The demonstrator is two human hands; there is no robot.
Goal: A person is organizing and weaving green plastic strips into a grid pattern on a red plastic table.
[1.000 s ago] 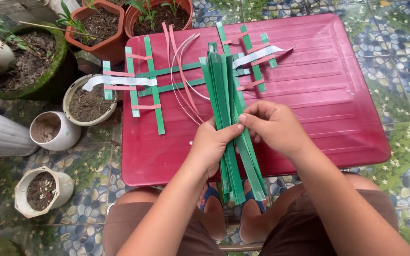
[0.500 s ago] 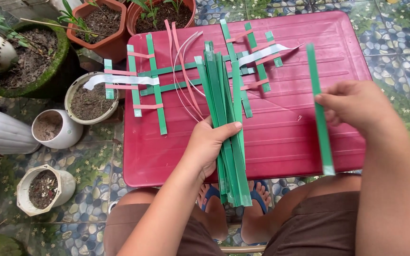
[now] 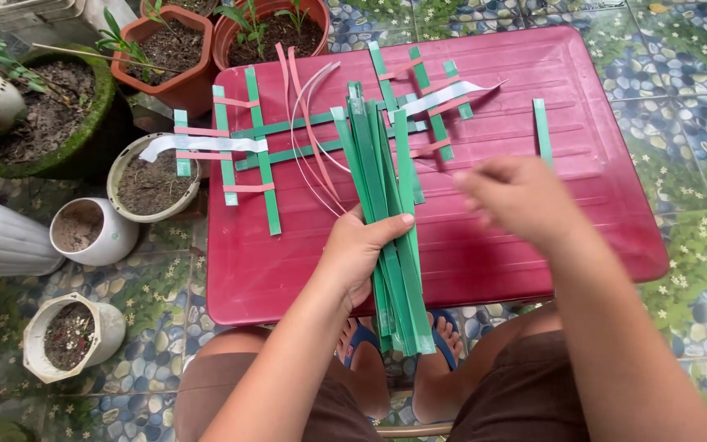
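Observation:
My left hand (image 3: 363, 250) is shut on a bundle of long green strips (image 3: 386, 164) that stands on end across the red plastic table (image 3: 501, 262). My right hand (image 3: 521, 196) hovers blurred over the table to the right of the bundle, with nothing visible in it. A single green strip (image 3: 541, 127) lies flat on the table just beyond that hand, its lower end hidden by it. Two partly woven pieces of green, pink and white strips lie on the table, one at the left (image 3: 235, 151) and one at the back (image 3: 427, 98). Loose pink strips (image 3: 304, 123) curl between them.
Terracotta pots with plants (image 3: 175, 51) stand behind the table's back left corner. A green pot (image 3: 42, 115) and several white pots of soil (image 3: 83, 233) line the left side. My feet in blue sandals (image 3: 445, 337) rest on the pebble-patterned tile floor (image 3: 689, 106).
My right hand pulled one green strip from the bundle out to the right, left it lying on the table, and has swung back toward the bundle. The left hand kept its grip.

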